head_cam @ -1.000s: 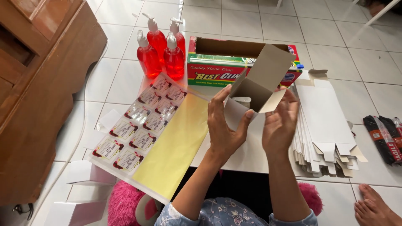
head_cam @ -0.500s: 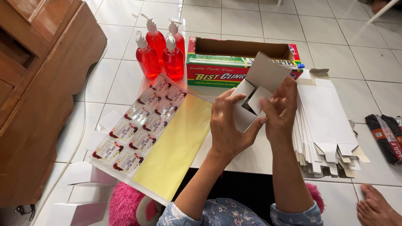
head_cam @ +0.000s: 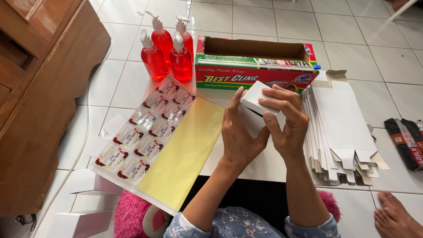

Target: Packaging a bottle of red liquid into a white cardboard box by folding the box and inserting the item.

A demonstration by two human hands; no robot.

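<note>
Centre of table: left hand [head_cam: 240, 134] cradles small white carton [head_cam: 255, 99], right hand [head_cam: 284, 119] pressing its lid shut; flat carton stack [head_cam: 339, 128] at right unfolded, 4 red pump bottles [head_cam: 167, 53] far left unboxed.

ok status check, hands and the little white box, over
Left hand cupping small white box from the side. Right hand gripping it, fingers over the closed top. Stack of flat cartons lies close on the right, not touching.

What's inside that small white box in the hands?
Nothing of the inside shows: the white box is closed, its top flap pressed down by the right hand, while the left hand cups its side. Whatever it holds is hidden.
</note>
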